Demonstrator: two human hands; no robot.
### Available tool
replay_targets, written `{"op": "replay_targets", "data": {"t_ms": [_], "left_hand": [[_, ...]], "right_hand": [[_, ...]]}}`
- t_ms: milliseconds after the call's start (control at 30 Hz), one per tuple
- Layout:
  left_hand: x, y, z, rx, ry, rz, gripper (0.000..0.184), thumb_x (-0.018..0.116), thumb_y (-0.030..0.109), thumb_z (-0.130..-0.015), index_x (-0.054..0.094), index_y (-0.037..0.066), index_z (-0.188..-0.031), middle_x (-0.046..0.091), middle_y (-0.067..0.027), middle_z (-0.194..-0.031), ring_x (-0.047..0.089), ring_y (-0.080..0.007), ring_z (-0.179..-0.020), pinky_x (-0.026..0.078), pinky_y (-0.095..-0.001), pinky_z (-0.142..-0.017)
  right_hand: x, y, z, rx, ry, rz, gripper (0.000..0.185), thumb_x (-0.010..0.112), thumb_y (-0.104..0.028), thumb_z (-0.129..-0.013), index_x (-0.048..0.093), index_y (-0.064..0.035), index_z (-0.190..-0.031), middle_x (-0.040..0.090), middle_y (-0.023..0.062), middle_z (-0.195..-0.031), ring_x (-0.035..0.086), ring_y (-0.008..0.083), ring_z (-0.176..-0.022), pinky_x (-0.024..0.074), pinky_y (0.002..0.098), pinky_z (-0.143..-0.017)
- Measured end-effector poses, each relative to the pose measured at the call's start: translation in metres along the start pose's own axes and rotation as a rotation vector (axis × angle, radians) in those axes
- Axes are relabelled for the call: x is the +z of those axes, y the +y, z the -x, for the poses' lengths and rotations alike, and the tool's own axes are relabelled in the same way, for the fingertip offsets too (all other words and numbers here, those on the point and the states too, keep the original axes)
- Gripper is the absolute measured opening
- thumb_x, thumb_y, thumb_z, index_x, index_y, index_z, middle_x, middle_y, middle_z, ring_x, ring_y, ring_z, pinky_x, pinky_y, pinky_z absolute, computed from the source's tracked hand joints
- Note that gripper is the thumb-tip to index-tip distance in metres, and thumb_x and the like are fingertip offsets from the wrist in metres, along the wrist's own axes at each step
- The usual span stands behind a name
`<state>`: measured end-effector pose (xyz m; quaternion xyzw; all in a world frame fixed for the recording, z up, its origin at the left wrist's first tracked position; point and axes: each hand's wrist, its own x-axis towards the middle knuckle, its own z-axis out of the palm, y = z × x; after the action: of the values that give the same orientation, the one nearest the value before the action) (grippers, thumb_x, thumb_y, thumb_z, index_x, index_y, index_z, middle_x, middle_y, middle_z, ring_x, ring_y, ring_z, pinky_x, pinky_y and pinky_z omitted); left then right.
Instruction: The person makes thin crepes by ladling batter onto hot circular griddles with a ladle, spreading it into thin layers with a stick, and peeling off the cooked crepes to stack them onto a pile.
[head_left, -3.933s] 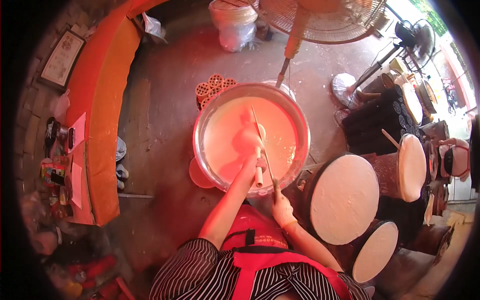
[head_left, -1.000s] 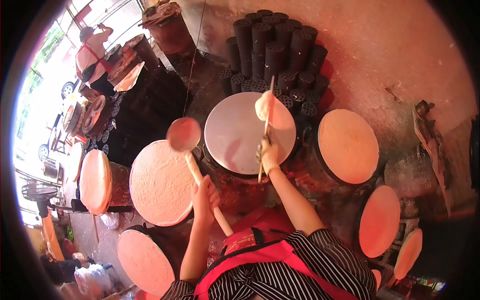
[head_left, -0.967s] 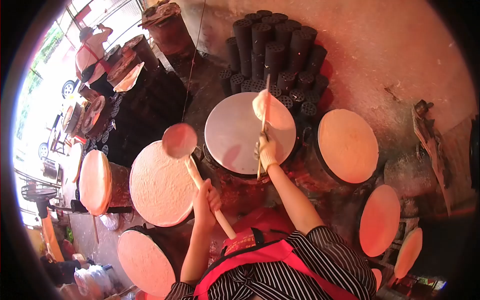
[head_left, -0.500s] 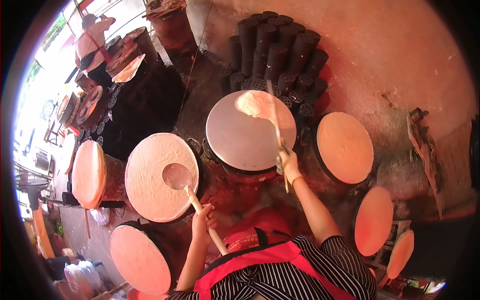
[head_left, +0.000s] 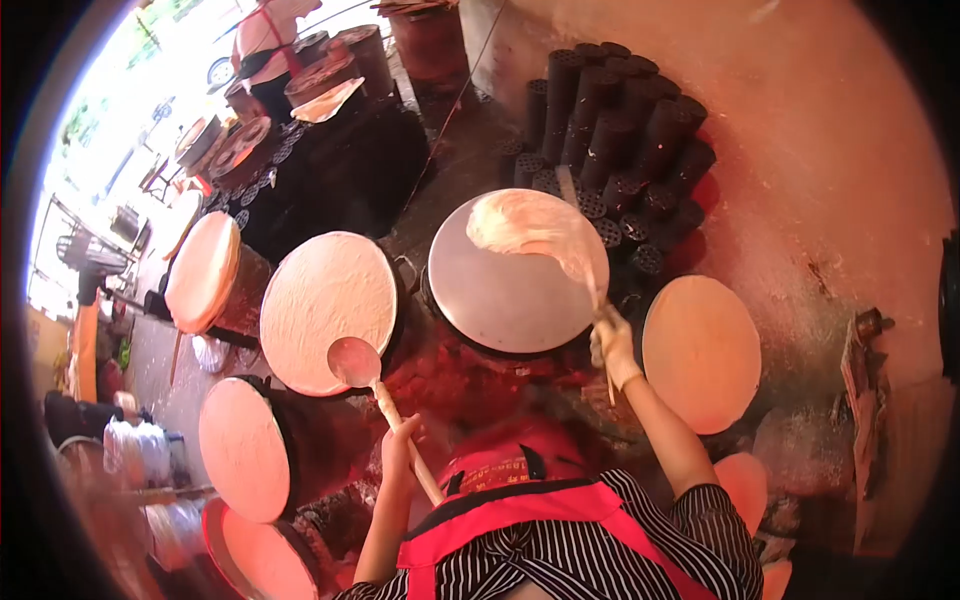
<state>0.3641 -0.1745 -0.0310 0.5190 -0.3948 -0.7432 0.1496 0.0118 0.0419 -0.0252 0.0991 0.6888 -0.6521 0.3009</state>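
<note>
My left hand (head_left: 402, 440) is wrapped round the wooden handle of a ladle (head_left: 354, 362), whose round bowl hangs over the lower edge of a batter-covered griddle (head_left: 330, 300). In my gloved right hand (head_left: 612, 340) is a long thin spreader stick (head_left: 580, 225), its blade lying across the right side of the middle griddle (head_left: 490, 300). Pale batter (head_left: 530, 222) forms a curved streak along the top and right of that griddle, against the blade. The rest of its grey surface is bare.
Black perforated cylinders (head_left: 620, 120) stand stacked behind the middle griddle. Another covered griddle (head_left: 702, 352) is at the right, others (head_left: 245, 450) at the lower left. A person (head_left: 268, 45) stands at the upper left near drums (head_left: 362, 58). A fan (head_left: 95, 248) is at the far left.
From the big batter tub, the view has turned to the griddles. The batter lump has been spread into a curved streak. My right hand and the stick moved right; the ladle bowl moved lower.
</note>
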Motion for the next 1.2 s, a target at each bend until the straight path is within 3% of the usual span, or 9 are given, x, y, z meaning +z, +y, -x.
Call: {"op": "replay_targets", "data": {"t_ms": [200,300,467,533,600,733,867,1067,1200], "left_hand": [[0.038,-0.041,0.044,-0.019,0.069,0.137,0.025,0.068,0.017,-0.091,0.065,0.005,-0.112,0.068,-0.0026,-0.109,0.065,-0.0165,-0.104,0.051,-0.0302,-0.091],[0.058,-0.053,0.063,-0.006,0.083,0.108,0.03,0.06,0.02,-0.095,0.066,0.003,-0.12,0.066,-0.0034,-0.115,0.059,-0.0144,-0.112,0.042,-0.0344,-0.104],[0.067,-0.074,0.076,-0.03,0.152,0.164,0.032,0.059,0.021,-0.095,0.067,0.006,-0.122,0.066,0.0006,-0.121,0.056,-0.0109,-0.116,0.038,-0.0302,-0.101],[0.07,-0.077,0.085,-0.027,0.175,0.15,0.031,0.058,0.021,-0.095,0.068,0.008,-0.121,0.066,0.0037,-0.121,0.056,-0.009,-0.115,0.037,-0.0264,-0.096],[0.073,-0.077,0.089,-0.055,0.188,0.124,0.03,0.059,0.021,-0.095,0.069,0.009,-0.12,0.066,0.0041,-0.121,0.056,-0.0091,-0.116,0.037,-0.0251,-0.095],[0.077,-0.075,0.1,-0.113,0.266,0.195,0.029,0.06,0.023,-0.096,0.069,0.008,-0.12,0.067,0.003,-0.12,0.056,-0.0088,-0.114,0.039,-0.0253,-0.096],[0.078,-0.08,0.113,-0.071,0.271,0.243,0.028,0.062,0.026,-0.098,0.068,0.007,-0.118,0.067,0.0012,-0.115,0.059,-0.0085,-0.11,0.042,-0.0285,-0.099],[0.086,-0.08,0.139,-0.133,0.326,0.165,0.028,0.065,0.029,-0.096,0.069,0.01,-0.117,0.068,0.005,-0.111,0.059,-0.0067,-0.103,0.042,-0.0223,-0.092],[0.059,-0.083,0.122,-0.151,0.28,0.139,0.031,0.066,0.03,-0.096,0.07,0.007,-0.116,0.069,0.0013,-0.112,0.061,-0.0096,-0.107,0.042,-0.0246,-0.095]], "right_hand": [[0.025,-0.011,-0.062,-0.024,-0.416,0.218,0.039,0.058,-0.029,-0.102,0.056,-0.0311,-0.141,0.041,-0.0049,-0.059,0.034,0.0083,-0.038,0.0302,0.0265,-0.035],[0.015,-0.016,-0.052,0.032,-0.52,0.245,0.041,0.059,-0.029,-0.102,0.055,-0.0324,-0.142,0.04,-0.005,-0.059,0.032,0.0085,-0.038,0.0296,0.0264,-0.035],[-0.064,-0.042,-0.039,0.201,-0.741,0.284,0.043,0.059,-0.032,-0.102,0.053,-0.0322,-0.144,0.039,-0.0057,-0.057,0.031,0.007,-0.038,0.025,0.0253,-0.034],[-0.055,-0.039,-0.091,0.087,-0.375,0.226,0.045,0.058,-0.033,-0.102,0.051,-0.0321,-0.146,0.04,-0.0058,-0.058,0.032,0.0073,-0.037,0.0255,0.0254,-0.034],[-0.03,-0.048,-0.104,0.01,-0.359,0.173,0.037,0.057,-0.032,-0.102,0.057,-0.0254,-0.138,0.043,-0.0052,-0.059,0.033,0.0078,-0.036,0.025,0.0257,-0.034],[-0.014,-0.048,-0.087,0.121,-0.74,0.368,0.037,0.059,-0.032,-0.102,0.058,-0.0279,-0.139,0.043,-0.0049,-0.059,0.033,0.007,-0.038,0.0256,0.0253,-0.034],[-0.074,-0.072,-0.068,0.232,-0.909,0.409,0.041,0.061,-0.029,-0.101,0.057,-0.0249,-0.141,0.043,-0.0044,-0.057,0.031,0.0067,-0.037,0.0245,0.0248,-0.034],[-0.032,-0.073,-0.137,0.017,-0.619,0.342,0.044,0.061,-0.033,-0.099,0.056,-0.0221,-0.142,0.044,-0.0045,-0.061,0.032,0.0077,-0.038,0.026,0.0251,-0.035],[-0.052,-0.042,-0.071,0.134,-0.868,0.446,0.044,0.064,-0.038,-0.098,0.058,-0.0254,-0.14,0.043,-0.0047,-0.062,0.033,0.0082,-0.04,0.0273,0.0267,-0.036]]}}
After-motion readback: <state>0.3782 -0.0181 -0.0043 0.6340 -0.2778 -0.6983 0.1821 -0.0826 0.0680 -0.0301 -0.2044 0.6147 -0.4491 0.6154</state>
